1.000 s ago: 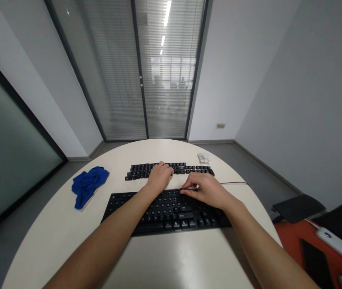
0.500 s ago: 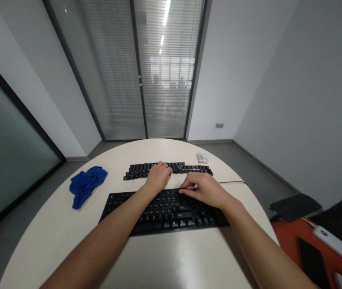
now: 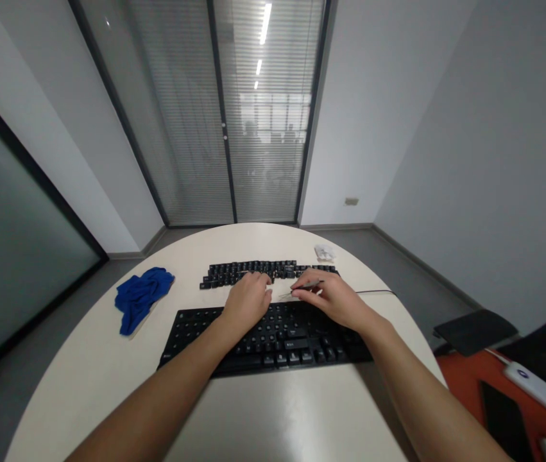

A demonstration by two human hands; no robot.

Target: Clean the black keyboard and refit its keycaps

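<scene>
Well in from the table's (image 3: pixel 253 417) curved far edge, the keyboard (image 3: pixel 277 346) looks light and stiff, best steadied by its rim; the right hand (image 3: pixel 333 298) pinches a slim tool (image 3: pixel 314 284), while the left hand's (image 3: pixel 247 298) grip cannot be told.

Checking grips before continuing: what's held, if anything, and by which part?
The right hand pinches a slim tool around its middle; whether the left hand holds anything can't be told.

Single head cam, looks fwd & down from close above near side of bench (image 3: pixel 253 417), facing glass wall (image 3: pixel 183 115) w/ blinds (image 3: pixel 273 186).
</scene>
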